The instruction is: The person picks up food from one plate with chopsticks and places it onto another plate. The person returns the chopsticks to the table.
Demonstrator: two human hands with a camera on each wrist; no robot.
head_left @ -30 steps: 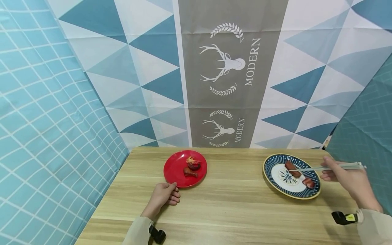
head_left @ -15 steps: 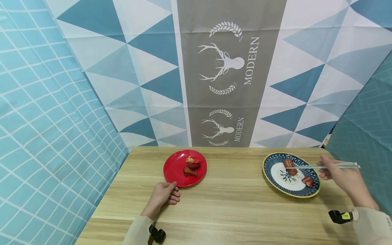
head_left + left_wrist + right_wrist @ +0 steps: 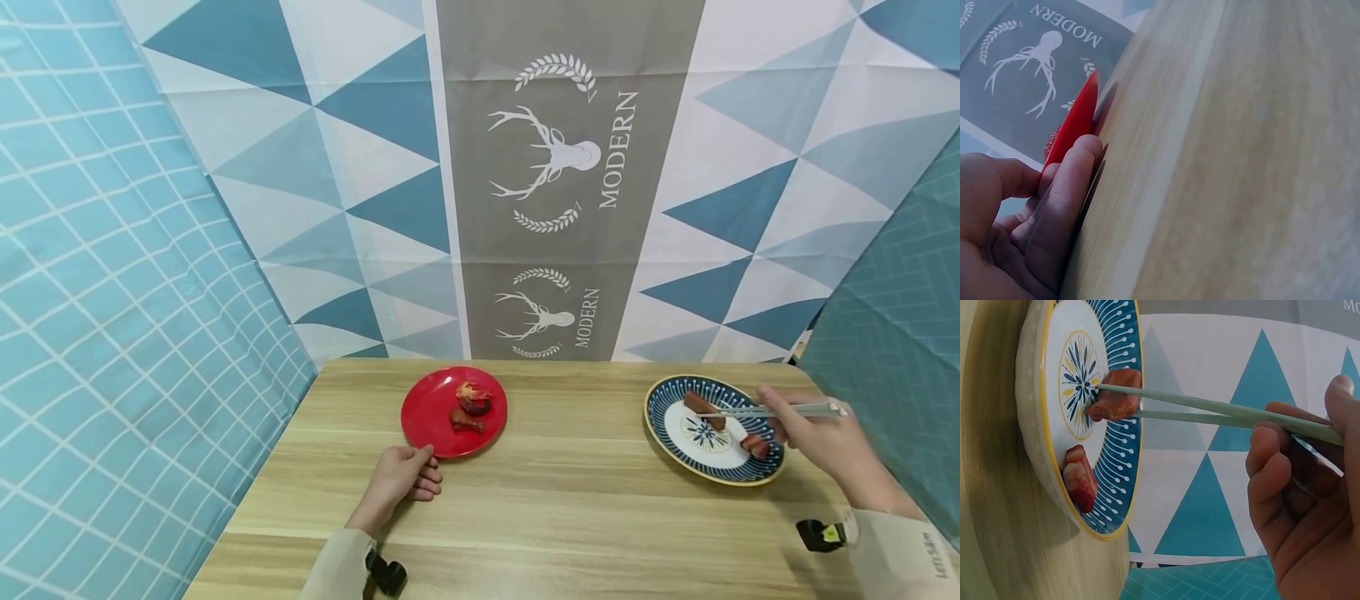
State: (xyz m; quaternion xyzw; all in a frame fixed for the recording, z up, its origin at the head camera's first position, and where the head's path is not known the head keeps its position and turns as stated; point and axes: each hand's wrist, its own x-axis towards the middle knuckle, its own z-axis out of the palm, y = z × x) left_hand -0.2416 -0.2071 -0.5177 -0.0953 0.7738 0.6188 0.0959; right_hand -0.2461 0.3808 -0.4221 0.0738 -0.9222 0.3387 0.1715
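My left hand (image 3: 403,483) pinches the near-left rim of a red plate (image 3: 426,417) between thumb and fingers; in the left wrist view the plate (image 3: 1075,128) is seen edge-on. On it lie a small brown drumstick (image 3: 467,421) and a dark piece with an orange-yellow top (image 3: 472,392). In my right hand (image 3: 821,437) is a pair of pale green chopsticks (image 3: 1235,411). Their tips lie either side of a reddish-brown meat piece (image 3: 1112,407) on a blue-and-white patterned plate (image 3: 678,440); whether they grip it firmly I cannot tell. A red-and-pink meat piece (image 3: 1079,478) lies nearer the rim.
Both plates stand apart on a wooden table (image 3: 555,500), with bare wood between them. A patterned cloth (image 3: 540,208) hangs behind the table's far edge. Blue checked cloth (image 3: 135,317) flanks the left side and teal cloth (image 3: 892,333) the right.
My right hand has moved left with the chopsticks. The brown meat piece has shifted slightly left and turned on the patterned plate. My left hand and the red plate have stayed put.
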